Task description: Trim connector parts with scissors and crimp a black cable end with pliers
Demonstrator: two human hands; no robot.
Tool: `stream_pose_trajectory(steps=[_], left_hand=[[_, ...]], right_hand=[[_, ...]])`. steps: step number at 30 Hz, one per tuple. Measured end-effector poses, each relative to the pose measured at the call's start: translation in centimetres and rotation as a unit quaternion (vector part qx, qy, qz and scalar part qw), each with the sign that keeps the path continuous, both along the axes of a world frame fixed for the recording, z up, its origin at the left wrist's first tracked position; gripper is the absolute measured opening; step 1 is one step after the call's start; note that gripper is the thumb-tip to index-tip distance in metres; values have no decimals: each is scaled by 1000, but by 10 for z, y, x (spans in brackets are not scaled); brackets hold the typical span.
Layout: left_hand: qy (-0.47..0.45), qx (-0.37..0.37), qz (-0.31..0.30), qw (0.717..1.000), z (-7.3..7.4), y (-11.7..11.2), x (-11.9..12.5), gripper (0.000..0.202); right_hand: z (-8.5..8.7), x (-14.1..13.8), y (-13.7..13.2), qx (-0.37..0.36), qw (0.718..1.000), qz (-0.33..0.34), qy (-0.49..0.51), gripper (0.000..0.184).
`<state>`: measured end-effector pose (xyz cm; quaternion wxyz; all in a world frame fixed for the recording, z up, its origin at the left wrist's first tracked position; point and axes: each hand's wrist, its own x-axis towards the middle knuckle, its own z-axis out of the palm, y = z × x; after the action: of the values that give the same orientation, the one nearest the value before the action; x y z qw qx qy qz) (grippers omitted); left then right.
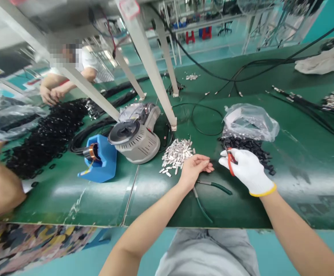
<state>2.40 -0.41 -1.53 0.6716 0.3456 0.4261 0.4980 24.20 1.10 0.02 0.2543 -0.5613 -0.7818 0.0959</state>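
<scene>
My left hand (196,168), bare, is over the green table just right of a pile of small silver metal connector shells (176,153). Its fingers and thumb are pressed together; a thin dark thing seems to show at the tips, too small to name. In a white glove with a yellow cuff, my right hand (246,168) grips red-handled pliers (230,163), their jaws pointing away from me. Black plastic pieces (263,153) are heaped behind and beside the glove. Below my left hand lie green-handled pliers (203,209) with their handles spread apart.
A clear plastic bag (250,120) is behind the black pieces. Left stand a grey round machine (135,143) and a blue tape dispenser (106,163). White posts (152,65) rise from the table (161,207). Black cables (313,115) lie right. Co-workers' arms (0,180) are at left.
</scene>
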Motion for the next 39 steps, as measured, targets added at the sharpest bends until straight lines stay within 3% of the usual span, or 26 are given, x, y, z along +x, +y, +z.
stream_pose_trajectory(steps=[5, 13, 18, 29, 39], left_hand=[[47, 46, 27, 997, -1, 6, -16, 30], [134, 100, 20, 986, -4, 6, -19, 19], [162, 133, 12, 978, -5, 2, -16, 18], [158, 133, 43, 978, 3, 1, -16, 18], [171, 139, 30, 975, 2, -1, -12, 16]], right_hand=[[7, -8, 2, -35, 993, 64, -98, 39], [2, -14, -3, 35, 968, 123, -216, 45], [3, -15, -5, 35, 969, 115, -215, 46], [4, -16, -6, 21, 974, 97, -205, 50], [2, -17, -6, 0, 973, 95, -211, 55]])
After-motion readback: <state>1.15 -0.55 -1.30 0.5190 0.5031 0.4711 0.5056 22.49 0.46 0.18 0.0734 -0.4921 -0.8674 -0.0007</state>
